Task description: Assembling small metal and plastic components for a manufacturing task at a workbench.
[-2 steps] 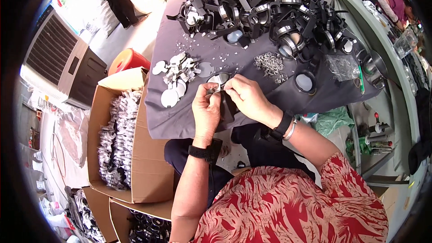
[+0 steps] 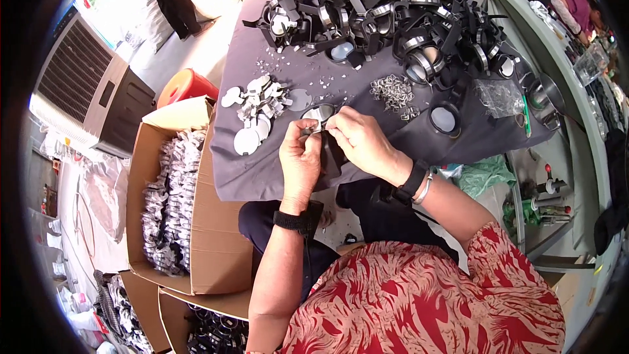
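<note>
The left hand (image 2: 301, 147) clamps a watch (image 2: 320, 111) between thumb and fingers; the right hand (image 2: 359, 139) works at its edge, grip state indeterminable. The round, dark-rimmed, pale-faced, dark-strapped watch is positioned over the grey cloth (image 2: 246, 174), near its front edge.

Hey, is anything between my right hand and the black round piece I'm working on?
Nothing visible. Your right hand is right at the black round piece, which your left hand holds. The white discs lie left of it and the metal clips off to the right, neither between them.
</note>
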Available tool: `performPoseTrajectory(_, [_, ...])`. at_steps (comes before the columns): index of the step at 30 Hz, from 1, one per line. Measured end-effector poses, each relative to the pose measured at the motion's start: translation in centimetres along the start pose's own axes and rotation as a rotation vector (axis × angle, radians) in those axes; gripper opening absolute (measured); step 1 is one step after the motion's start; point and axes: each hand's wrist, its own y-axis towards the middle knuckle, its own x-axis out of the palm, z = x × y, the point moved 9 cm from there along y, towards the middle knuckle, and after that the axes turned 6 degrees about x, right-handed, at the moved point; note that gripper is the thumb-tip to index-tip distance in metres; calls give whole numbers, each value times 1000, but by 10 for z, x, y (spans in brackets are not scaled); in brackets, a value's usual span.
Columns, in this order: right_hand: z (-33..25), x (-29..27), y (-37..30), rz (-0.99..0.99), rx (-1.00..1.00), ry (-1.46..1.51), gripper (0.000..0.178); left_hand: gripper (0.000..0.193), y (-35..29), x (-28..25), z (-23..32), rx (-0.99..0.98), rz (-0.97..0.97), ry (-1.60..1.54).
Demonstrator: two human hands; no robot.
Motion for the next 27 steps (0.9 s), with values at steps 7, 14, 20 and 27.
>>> performPoseTrajectory(7, [19,0,13,-4,227,363,9,9,-2,0,1,-57,13,10])
performPoseTrajectory(14, [44,25,-2,-69,608,873,8,11,-1,-1,-5,-67,3,10])
performPoseTrajectory(20, [37,10,19,-139,332,415,19,9,-2,-4,-2,-113,19,-35])
performPoseTrajectory(27, [22,2,50,-340,-2,-151,49,11,1,1,-8,-144,-69,-75])
